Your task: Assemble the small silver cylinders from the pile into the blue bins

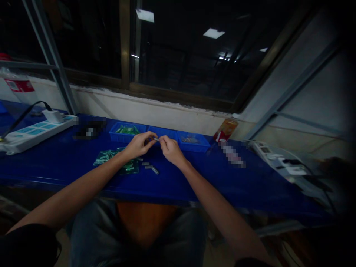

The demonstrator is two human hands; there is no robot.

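My left hand (139, 144) and my right hand (170, 149) meet above the blue table, fingers pinched. Between their fingertips is a small metal cylinder (156, 139), gripped from both sides; its fine details are too small to make out. Just below my hands, several similar metal cylinders (151, 168) lie loose on the table. A green-tinted clear bag (104, 157) with many small tube-like pieces lies under and beside my left wrist. Behind my hands stand blue trays: the left tray (122, 138) holds green pieces, while the right tray (194, 147) holds small thin parts.
A white power strip (39, 131) with a plugged-in adapter lies at the left. Another power strip (278, 161) with cables is at the right. An orange-red package (226, 130) leans near the wall. The table's front edge (155, 198) runs above my lap.
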